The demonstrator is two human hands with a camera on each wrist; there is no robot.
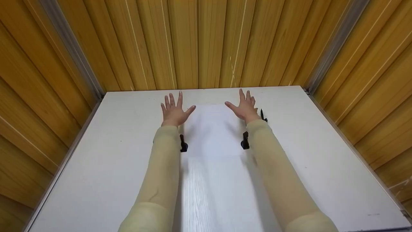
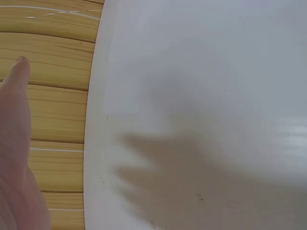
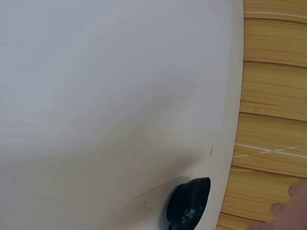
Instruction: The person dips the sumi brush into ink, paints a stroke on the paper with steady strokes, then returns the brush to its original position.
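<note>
The left hand (image 1: 174,111) is held out over the far part of the flat white wood-grain tabletop (image 1: 106,167), palm down, fingers straight and spread, thumb pointing toward three o'clock; it holds nothing, and whether it rests on the board or hangs just above I cannot tell, though the soft shadow in the left wrist view suggests a small gap; across from it the right hand (image 1: 245,106) mirrors the pose, fingers fanned wide toward twelve o'clock, thumb toward nine, likewise gripping nothing. Both arms wear pale yellowish sleeves (image 1: 161,180), each with a small black wrist-mounted device (image 1: 183,144); I'd judge the hands are laid out this evenly simply to show them open and level, side by side. No loose object lies on the board; the nearest thing to either palm is the bare white surface between them, glossy at six o'clock; ribbed golden-yellow wall panels (image 1: 206,42) close it in on three sides, with grey metal corner strips (image 1: 69,48) at ten and two o'clock.
</note>
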